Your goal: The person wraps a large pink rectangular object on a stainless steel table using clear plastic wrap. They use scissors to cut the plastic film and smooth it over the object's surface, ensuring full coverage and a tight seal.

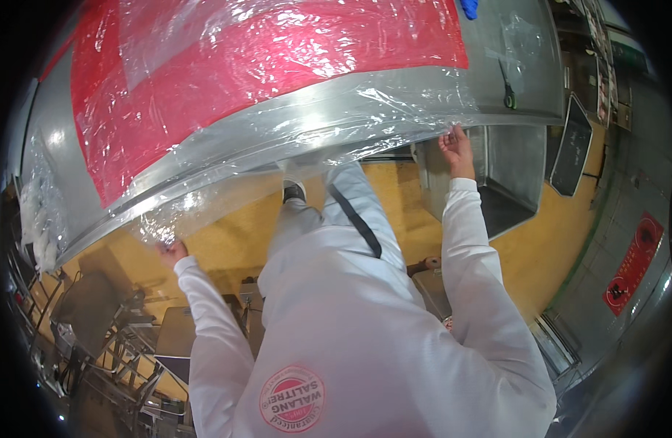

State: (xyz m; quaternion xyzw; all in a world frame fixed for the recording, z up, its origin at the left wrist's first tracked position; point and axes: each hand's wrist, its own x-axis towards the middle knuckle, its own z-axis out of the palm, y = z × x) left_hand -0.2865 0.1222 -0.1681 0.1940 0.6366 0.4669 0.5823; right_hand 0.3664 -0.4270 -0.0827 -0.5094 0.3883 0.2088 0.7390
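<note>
A wide transparent plastic sheet [416, 106] lies over the steel table [292, 109] and droops past its near edge. Beneath that plastic, a large red sheet [299, 58] is spread across the tabletop. At the table's near left, my left hand [174, 252] is closed on a corner of the plastic, below the table edge. My right hand [456, 150] pinches the same plastic at the front edge toward the right, above a steel bin [515, 168]. Between the two hands the plastic's edge sags, showing my legs through it.
Scissors with green handles [509, 96] rest on the table's right side, by some crumpled plastic [522, 44]. A blue item [470, 9] is at the far edge. Bunched plastic [44, 212] hangs at the left end. Metal stools [175, 328] stand behind me on the yellow floor [248, 212].
</note>
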